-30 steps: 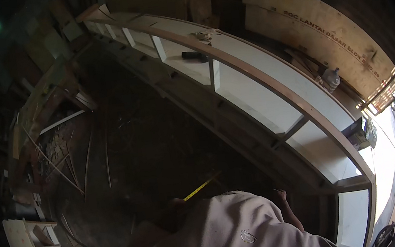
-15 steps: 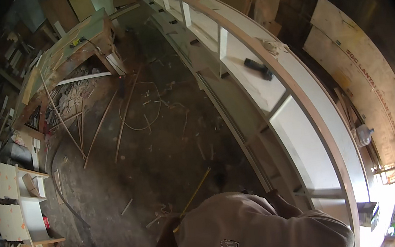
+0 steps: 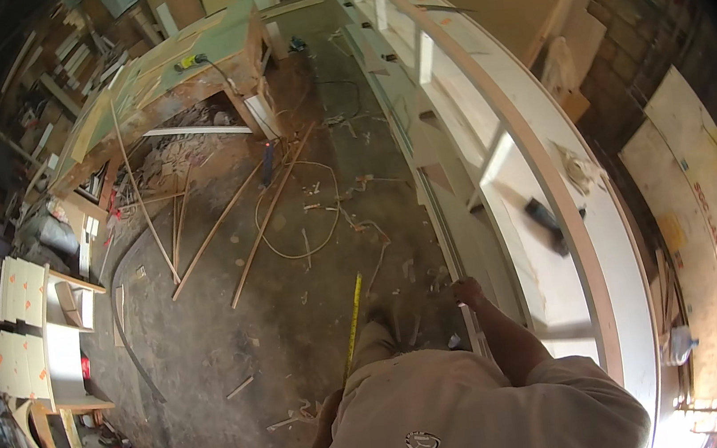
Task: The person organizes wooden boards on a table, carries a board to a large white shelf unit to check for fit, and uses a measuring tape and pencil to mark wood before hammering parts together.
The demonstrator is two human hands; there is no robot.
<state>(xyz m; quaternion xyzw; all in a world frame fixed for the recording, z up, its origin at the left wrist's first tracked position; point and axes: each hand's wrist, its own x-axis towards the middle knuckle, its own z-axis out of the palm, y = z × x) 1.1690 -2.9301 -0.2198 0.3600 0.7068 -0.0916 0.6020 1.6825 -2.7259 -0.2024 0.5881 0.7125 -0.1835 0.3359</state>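
A yellow tape measure [image 3: 354, 325] has its blade stretched out over the floor, pointing away from me. Its near end runs down to my left hand [image 3: 333, 401], low beside my shirt; that hand is dark and partly hidden by my body, closed at the blade's near end. My right hand [image 3: 467, 291] is reached forward, its fingers closed round the near edge of a long pale cabinet frame [image 3: 541, 338]. The frame lies along my right side, divided into several open compartments. A dark power tool [image 3: 547, 226] lies within one compartment.
A workbench [image 3: 216, 49] at the far left carries a yellow-green power tool [image 3: 191, 62]. Thin wood strips [image 3: 262, 227], a coiled cord [image 3: 307, 254] and scraps litter the floor. Small white cabinet pieces [image 3: 25, 365] stand at left. A printed board [image 3: 704, 208] leans at right.
My right hand has moved forward along the cabinet frame to its edge. The tape's blade now points more straight ahead. The whole view has shifted, showing more of the far room.
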